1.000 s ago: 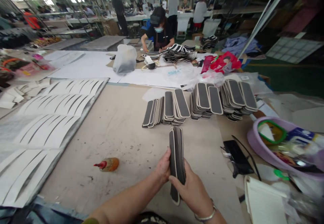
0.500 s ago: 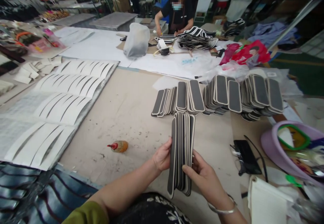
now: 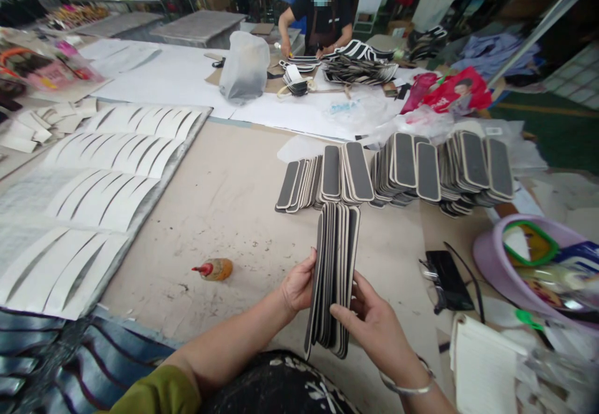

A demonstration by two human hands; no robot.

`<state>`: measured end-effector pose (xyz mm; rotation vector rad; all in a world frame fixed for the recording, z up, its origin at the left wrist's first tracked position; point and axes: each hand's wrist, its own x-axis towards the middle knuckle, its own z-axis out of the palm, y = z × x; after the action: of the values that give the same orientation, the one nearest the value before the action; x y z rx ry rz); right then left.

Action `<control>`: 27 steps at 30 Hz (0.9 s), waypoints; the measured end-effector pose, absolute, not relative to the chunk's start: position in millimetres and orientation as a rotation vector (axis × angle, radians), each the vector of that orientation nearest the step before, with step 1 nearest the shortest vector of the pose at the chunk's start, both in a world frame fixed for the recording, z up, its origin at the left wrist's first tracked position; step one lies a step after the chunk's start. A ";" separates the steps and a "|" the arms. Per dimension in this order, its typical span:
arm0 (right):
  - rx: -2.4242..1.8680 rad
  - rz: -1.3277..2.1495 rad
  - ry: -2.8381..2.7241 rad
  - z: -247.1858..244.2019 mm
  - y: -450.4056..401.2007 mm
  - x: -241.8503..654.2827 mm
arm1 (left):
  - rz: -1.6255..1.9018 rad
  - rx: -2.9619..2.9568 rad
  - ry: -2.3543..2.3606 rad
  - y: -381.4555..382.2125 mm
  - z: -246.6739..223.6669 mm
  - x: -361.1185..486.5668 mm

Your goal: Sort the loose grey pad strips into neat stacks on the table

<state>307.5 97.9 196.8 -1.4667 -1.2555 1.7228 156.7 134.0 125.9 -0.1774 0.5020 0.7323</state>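
A bundle of long dark strips with pale edges and rounded corners (image 3: 333,264) stands tilted between my hands, near the table's front edge. My left hand (image 3: 299,282) grips its left side, the fingers partly hidden behind it. On the right side, my right hand (image 3: 369,317) holds the bundle, its thumb lying across the strip edges and its fingers behind. Just beyond, a row of stacked strips of the same kind (image 3: 358,171) extends to the right. Left of my hands, a small bottle with a red tip (image 3: 216,269) lies on the tabletop (image 3: 224,196).
At left lies a board with rows of curved white pieces (image 3: 107,196). A phone (image 3: 449,280), glasses (image 3: 434,286) and a purple basin of items (image 3: 491,258) sit at right. Across the table, a person (image 3: 322,21) handles black-and-white pieces near a plastic bag (image 3: 246,68).
The leftmost strip of the bundle has turned more edge-on, so less of its dark face shows. Both hands keep their hold. The whole view has shifted slightly.
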 end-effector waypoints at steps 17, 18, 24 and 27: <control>-1.397 1.789 -1.226 188.6 100.8 314.4 | 0.725 -0.226 0.500 133.7 112.9 159.2; -1.391 1.794 -1.225 188.6 101.1 314.6 | 0.728 -0.223 0.508 133.8 112.0 159.2; -1.381 1.802 -1.223 182.9 102.7 316.4 | 0.734 -0.238 0.493 135.0 109.2 159.6; -1.377 1.786 -1.232 179.4 103.7 317.3 | 0.736 -0.251 0.473 135.4 105.7 160.2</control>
<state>317.3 103.7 179.4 -1.3768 -1.2321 1.7862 160.2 135.4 105.7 -0.2505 0.4732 0.7357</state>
